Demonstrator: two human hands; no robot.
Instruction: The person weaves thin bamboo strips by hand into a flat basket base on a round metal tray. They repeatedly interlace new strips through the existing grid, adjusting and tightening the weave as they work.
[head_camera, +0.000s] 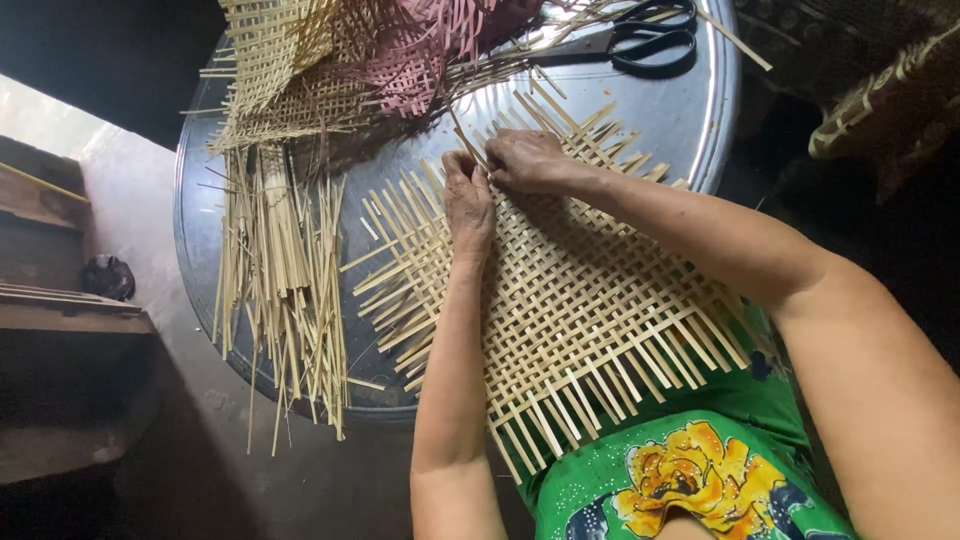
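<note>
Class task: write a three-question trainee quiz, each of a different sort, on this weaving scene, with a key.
1. True or false: both hands, left hand and right hand, meet at the far edge of the woven mat.
2. The loose strips lie on which side of the mat? A left B right
3. What black-handled tool lies on the metal tray?

Key: 1 true; 2 A; 3 scissors.

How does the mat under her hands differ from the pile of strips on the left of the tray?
The woven mat has its strips interlaced into a flat open lattice; the loose strips lie unwoven, roughly parallel in a heap. Both hands, left hand and right hand, rest on the mat; nothing touches the pile. Both are pale, straw-coloured.
</note>
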